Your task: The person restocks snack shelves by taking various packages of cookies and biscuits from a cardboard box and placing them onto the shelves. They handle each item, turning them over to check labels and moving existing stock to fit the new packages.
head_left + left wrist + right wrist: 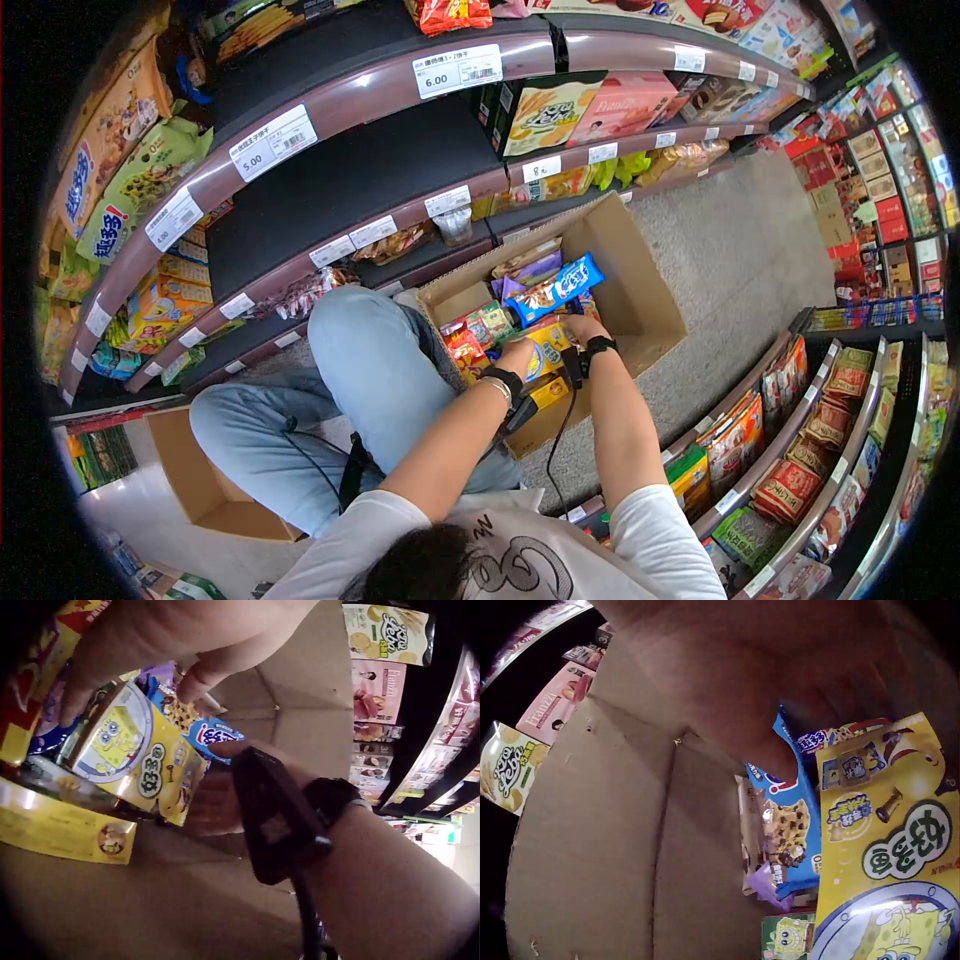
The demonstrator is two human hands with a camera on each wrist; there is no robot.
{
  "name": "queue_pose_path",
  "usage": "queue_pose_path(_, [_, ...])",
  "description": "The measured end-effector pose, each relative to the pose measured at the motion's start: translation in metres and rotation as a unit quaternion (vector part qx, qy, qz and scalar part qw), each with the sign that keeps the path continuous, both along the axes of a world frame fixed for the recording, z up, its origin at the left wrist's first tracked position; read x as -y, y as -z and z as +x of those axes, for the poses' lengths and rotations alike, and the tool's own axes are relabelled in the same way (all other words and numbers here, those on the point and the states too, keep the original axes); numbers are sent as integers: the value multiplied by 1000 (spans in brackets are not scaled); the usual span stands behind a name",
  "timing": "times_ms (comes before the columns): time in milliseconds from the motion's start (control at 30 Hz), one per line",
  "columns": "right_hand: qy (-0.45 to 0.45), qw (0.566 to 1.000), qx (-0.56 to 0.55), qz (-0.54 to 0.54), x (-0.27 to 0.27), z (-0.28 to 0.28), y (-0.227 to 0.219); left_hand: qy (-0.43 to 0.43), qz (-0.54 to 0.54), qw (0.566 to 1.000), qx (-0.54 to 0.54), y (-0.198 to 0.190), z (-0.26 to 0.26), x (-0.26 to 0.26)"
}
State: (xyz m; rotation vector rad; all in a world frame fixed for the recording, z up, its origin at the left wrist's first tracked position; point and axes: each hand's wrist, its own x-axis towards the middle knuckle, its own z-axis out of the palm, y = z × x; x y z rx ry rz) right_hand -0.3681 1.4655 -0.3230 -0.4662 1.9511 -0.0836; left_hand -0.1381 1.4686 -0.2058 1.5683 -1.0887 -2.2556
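Note:
A yellow packet with a cartoon sponge [548,348] [124,742] [889,862] lies between both hands among snacks in a cardboard box [640,300]. The left hand [515,357] [172,637] reaches over it, fingers and thumb spread to either side. By its other end is the right hand [583,327] [214,806] [727,682], near a blue cookie packet [556,290] [184,716] [791,825]; the right fingertips are partly hidden, so their grip cannot be made out. A flat yellow pack [67,832] lies along the box wall.
Purple and green packs [540,267] lie deeper in the box. Shelves with price labels [458,70] curve behind it, beside the seated person's bent legs [375,350]. Another cardboard box [200,480] stands at the left, snack racks [790,490] at the right. Cables hang from the wrists.

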Motion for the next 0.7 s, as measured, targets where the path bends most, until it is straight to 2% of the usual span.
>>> queue_pose_path(67, [22, 1000, 10, 13, 0, 13, -34, 138, -172, 974, 43, 0, 9, -3])
queue_pose_path(100, [-25, 1000, -5, -4, 0, 12, -41, 204, -286, 933, 81, -2, 12, -3])
queue_pose_path(133, [-35, 999, -25, -15, 0, 11, -40, 249, -393, 877, 122, -4, 15, -4])
queue_pose_path(167, [-45, 998, -45, -28, 2, 8, -44, 243, -371, 888, 120, -6, 11, 0])
queue_pose_path(200, [18, 998, -2, -66, 5, 18, -72, 237, -348, 900, 117, -11, 9, 5])
queue_pose_path(233, [82, 990, 43, -102, 8, 29, -106, 165, -257, 944, 129, -17, 5, 11])
queue_pose_path(267, [70, 990, 43, -117, 13, 34, -142, 68, -164, 975, 135, -25, 2, 17])
queue_pose_path(300, [58, 989, 42, -131, 18, 36, -168, -38, -85, 985, 143, -33, -2, 22])
queue_pose_path(333, [46, 987, 41, -146, 19, 38, -186, -101, 2, 974, 201, -57, -10, 36])
queue_pose_path(367, [133, 960, 138, -202, 17, 39, -198, -108, -56, 979, 166, -67, -8, 41])
queue_pose_path(400, [105, 972, 90, -189, 20, 37, -216, -115, -113, 978, 130, -75, -5, 44])
queue_pose_path(467, [104, 963, 164, -188, 15, 24, -232, -110, -236, 961, 94, -95, 3, 52])
queue_pose_path(500, [77, 977, 130, -150, 14, 35, -278, -100, -300, 944, 95, -109, 7, 56])
queue_pose_path(567, [103, 961, 142, -212, 3, 37, -294, -102, -394, 912, 57, -119, 14, 65])
queue_pose_path(667, [83, 935, 206, -277, -14, 46, -322, -134, -311, 929, -147, -159, 38, 76])
queue_pose_path(700, [70, 920, 242, -301, -21, 55, -337, -114, -284, 942, -137, -192, 52, 76])
